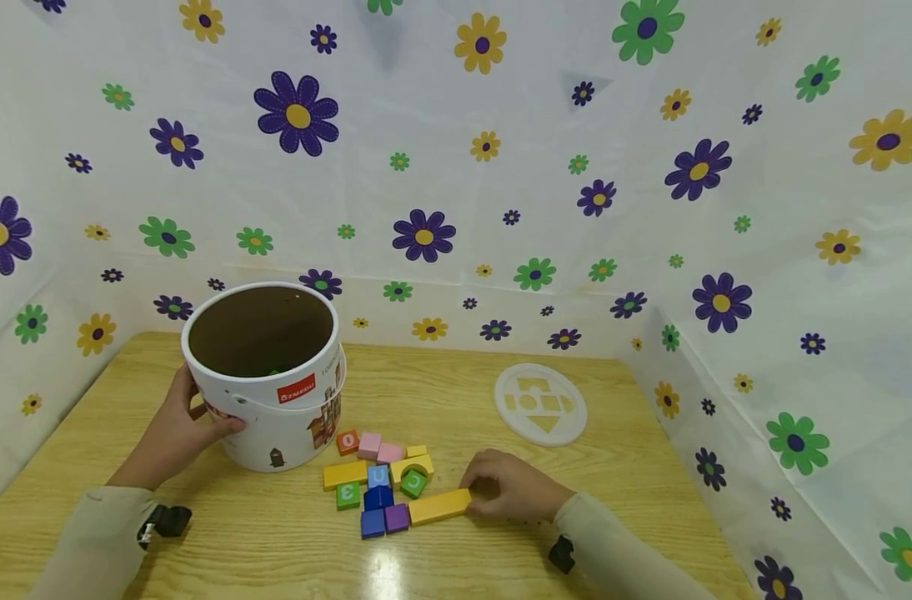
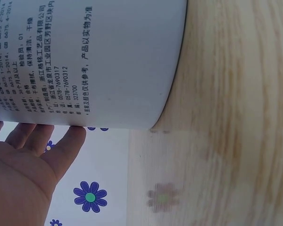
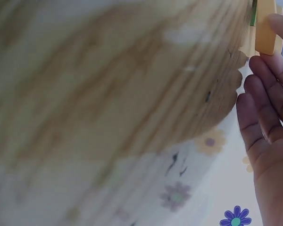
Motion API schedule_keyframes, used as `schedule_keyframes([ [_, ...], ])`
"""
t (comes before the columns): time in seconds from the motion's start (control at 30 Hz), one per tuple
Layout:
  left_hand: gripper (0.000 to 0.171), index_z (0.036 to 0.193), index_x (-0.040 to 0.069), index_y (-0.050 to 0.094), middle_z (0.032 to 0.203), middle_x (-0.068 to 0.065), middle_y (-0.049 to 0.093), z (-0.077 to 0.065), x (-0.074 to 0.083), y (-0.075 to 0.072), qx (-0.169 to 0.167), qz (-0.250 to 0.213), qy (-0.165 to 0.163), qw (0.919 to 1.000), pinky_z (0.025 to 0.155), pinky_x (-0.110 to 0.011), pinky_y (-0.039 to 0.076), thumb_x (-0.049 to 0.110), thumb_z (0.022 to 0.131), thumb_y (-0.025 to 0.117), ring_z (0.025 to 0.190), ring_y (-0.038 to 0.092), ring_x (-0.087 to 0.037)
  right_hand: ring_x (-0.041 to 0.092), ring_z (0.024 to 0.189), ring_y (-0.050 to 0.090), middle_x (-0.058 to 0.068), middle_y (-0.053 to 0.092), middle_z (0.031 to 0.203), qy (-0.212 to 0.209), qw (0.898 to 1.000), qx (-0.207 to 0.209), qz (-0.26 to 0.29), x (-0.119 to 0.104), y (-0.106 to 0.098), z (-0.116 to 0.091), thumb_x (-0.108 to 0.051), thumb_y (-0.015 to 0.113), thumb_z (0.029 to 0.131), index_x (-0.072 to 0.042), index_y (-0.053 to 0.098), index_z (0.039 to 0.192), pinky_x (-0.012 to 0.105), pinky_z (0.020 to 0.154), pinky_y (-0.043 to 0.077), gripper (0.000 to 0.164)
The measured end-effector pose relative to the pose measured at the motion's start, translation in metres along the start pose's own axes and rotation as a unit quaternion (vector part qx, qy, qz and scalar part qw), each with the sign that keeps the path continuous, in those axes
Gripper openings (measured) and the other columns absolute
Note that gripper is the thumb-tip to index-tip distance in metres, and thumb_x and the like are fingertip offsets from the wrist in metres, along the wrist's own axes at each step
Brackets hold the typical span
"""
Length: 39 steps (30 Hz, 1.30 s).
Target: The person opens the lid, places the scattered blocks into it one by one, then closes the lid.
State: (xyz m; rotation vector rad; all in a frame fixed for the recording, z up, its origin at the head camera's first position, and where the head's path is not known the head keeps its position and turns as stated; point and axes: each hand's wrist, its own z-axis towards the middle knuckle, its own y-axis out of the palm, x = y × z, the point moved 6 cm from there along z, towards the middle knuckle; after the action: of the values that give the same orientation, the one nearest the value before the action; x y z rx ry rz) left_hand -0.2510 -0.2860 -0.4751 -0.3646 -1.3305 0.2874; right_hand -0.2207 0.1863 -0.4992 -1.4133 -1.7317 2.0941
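My left hand (image 1: 167,437) grips the white bucket (image 1: 264,433), frame left; lower centre, my right hand (image 1: 519,486) pinches a long yellow block (image 1: 438,507) beside a purple block (image 1: 397,518).

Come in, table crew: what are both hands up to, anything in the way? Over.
Left hand grips white bucket. Right hand pinches one end of long yellow block. Other blocks lie between that block and the bucket.

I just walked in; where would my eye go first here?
Probably to the big white bucket on the left of the table, with the left hand against its side. Next come the colourful toy blocks to its right, where the right hand pinches a long yellow block. Behind stretches a white, flower-patterned sheet.
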Motion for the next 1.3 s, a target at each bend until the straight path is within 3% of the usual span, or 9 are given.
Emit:
schedule_keyframes([
  [0.37,0.115,0.166,0.033,-0.005,0.163,-0.023,0.019,-0.002,-0.001,0.001,0.0,0.0,0.0,1.0,0.105,-0.084,0.031,0.017,0.091,0.081,0.142,0.024,-0.051,0.009,0.102,0.063,-0.009,0.067,0.11,-0.042,0.997,0.067,0.003,-0.004,-0.025,-0.002,-0.018,0.078,0.094,-0.02,0.073,0.111,0.03,0.092,0.059,0.019],
  [0.53,0.114,0.166,0.03,-0.003,0.162,-0.023,0.02,-0.003,-0.002,0.001,0.002,-0.001,0.004,1.0,0.105,-0.084,0.031,0.016,0.091,0.081,0.141,0.025,-0.051,0.015,0.1,0.063,-0.002,0.068,0.11,-0.049,0.99,0.13,-0.014,-0.009,-0.051,0.004,-0.017,0.08,0.093,-0.015,0.072,0.111,0.034,0.088,0.059,0.02],
  [0.7,0.115,0.166,0.029,-0.004,0.162,-0.023,0.021,-0.003,-0.004,0.0,0.006,0.002,0.006,1.0,0.105,-0.084,0.032,0.016,0.091,0.082,0.141,0.025,-0.051,0.022,0.098,0.063,-0.005,0.067,0.11,-0.034,0.977,0.206,-0.04,-0.014,-0.083,0.02,-0.02,0.08,0.092,-0.017,0.073,0.111,0.039,0.085,0.059,0.021],
  [0.9,0.117,0.166,0.03,-0.006,0.165,-0.024,0.017,-0.004,-0.005,0.0,0.001,0.001,-0.003,1.0,0.106,-0.083,0.031,0.017,0.091,0.082,0.144,0.023,-0.053,0.018,0.102,0.061,0.0,0.068,0.115,-0.043,0.955,0.287,-0.068,-0.029,-0.117,0.046,-0.02,0.081,0.092,-0.013,0.074,0.114,0.041,0.088,0.058,0.024],
  [1.07,0.117,0.166,0.03,-0.008,0.166,-0.024,0.015,-0.002,-0.004,0.001,0.001,0.003,-0.011,0.9999,0.106,-0.083,0.031,0.02,0.091,0.081,0.145,0.021,-0.056,0.022,0.108,0.062,0.003,0.068,0.116,-0.053,0.946,0.311,-0.078,-0.051,-0.136,0.069,-0.021,0.08,0.092,-0.01,0.074,0.116,0.042,0.094,0.058,0.027],
  [1.3,0.119,0.166,0.031,-0.006,0.166,-0.023,0.016,-0.001,0.0,0.0,0.003,0.0,-0.004,1.0,0.107,-0.083,0.03,0.019,0.09,0.083,0.145,0.022,-0.054,0.023,0.11,0.061,0.005,0.069,0.114,-0.115,0.925,0.344,-0.114,-0.087,-0.153,0.097,-0.019,0.082,0.09,-0.007,0.074,0.115,0.041,0.098,0.055,0.028],
])
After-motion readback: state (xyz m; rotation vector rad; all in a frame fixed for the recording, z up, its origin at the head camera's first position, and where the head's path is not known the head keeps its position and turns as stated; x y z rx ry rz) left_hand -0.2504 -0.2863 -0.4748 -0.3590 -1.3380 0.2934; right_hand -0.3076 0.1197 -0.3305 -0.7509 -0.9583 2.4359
